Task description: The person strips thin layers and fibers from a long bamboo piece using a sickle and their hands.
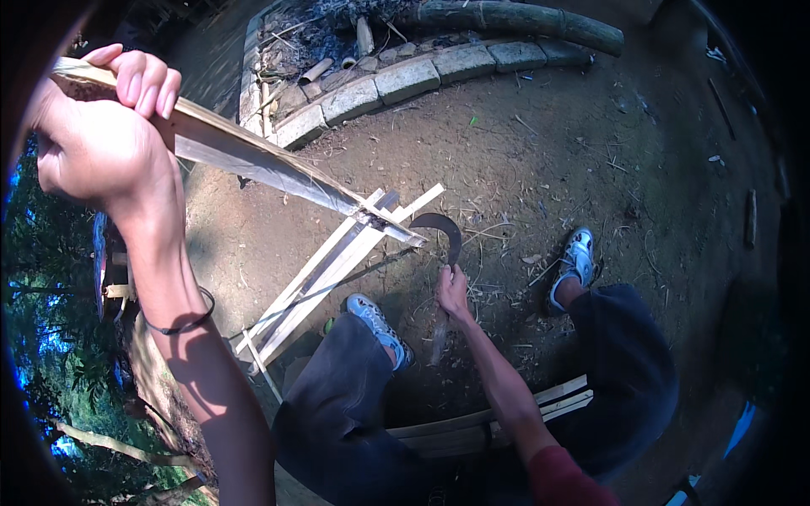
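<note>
High on the left, my left hand is closed around one end of a long split bamboo piece. The piece slants down to the right, its pale far end over other bamboo strips that lie on the ground. My right hand grips the handle of a sickle, low in the middle. The sickle's dark curved blade arches up and left, its tip close to the lower end of the bamboo piece; whether they touch I cannot tell.
A curved border of blocks rings a heap of ash at the top, with a thick bamboo pole lying along it. More bamboo strips lie across between my legs. My shoes stand on bare soil with scattered chips; green plants grow at the left.
</note>
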Tool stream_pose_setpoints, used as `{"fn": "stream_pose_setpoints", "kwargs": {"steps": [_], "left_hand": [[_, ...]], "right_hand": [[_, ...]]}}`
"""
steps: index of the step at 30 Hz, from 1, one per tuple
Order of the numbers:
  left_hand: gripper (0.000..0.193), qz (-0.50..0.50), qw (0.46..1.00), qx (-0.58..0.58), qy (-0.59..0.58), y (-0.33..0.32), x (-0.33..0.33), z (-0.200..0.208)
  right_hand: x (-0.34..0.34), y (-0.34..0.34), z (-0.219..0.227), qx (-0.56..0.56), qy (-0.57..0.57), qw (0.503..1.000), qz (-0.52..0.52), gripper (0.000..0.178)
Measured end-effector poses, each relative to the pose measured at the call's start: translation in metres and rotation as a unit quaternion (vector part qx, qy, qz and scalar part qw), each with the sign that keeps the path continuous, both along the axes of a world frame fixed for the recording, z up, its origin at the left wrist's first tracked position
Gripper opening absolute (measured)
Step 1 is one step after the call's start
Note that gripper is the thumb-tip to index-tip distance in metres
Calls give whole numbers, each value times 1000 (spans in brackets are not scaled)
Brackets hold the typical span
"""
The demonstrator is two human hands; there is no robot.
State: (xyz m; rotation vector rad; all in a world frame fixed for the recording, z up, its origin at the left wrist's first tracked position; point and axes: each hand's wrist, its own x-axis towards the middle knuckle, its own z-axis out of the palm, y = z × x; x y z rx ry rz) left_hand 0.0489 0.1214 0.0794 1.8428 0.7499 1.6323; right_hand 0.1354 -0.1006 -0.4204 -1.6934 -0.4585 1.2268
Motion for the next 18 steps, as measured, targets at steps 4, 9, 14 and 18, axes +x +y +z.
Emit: {"fn": "stream_pose_setpoints", "kwargs": {"steps": [4, 9, 14, 18], "left_hand": [[61, -143, 989, -34, -5, 27, -32, 3], [64, 39, 999, -10, -26, -8, 29, -4], [76, 73, 997, 21, -23, -6, 18, -1], [75, 44, 998, 2, -43, -1, 10, -1]], "right_hand": [[-8, -3, 42, 39, -110, 993, 6, 22], [-14, -30, 18, -18, -277, 942, 186, 23], [-4, -47, 3, -105, -231, 943, 217, 27], [2, -47, -2, -24, -124, 987, 104, 21]]}}
